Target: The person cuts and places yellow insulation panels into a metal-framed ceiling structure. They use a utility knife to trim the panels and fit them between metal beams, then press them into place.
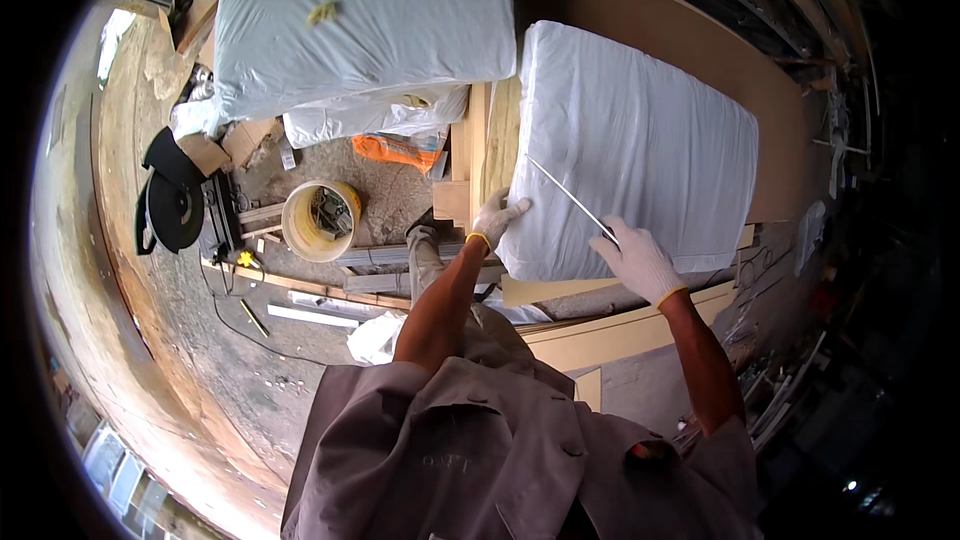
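A block wrapped in white plastic (640,155) lies in front of me on a brown board. My right hand (640,262), in a white knit glove, is closed round the dark handle of a long, thin metal tool (568,192). Its shaft slants over the wrapped block, and its tip is near the block's left edge. I cannot tell whether the tip touches the plastic. My left hand (494,218), also gloved, lies against the block's left side with thumb and fingers apart. Part of its fingers is hard to make out.
Another, larger plastic-wrapped block (365,25) lies at the far left. A yellow bucket (350,202) of small metal pieces stands on the floor, left of my left arm. Farther left is a cut-off saw (175,200). Wood strips (620,330) lie near my body.
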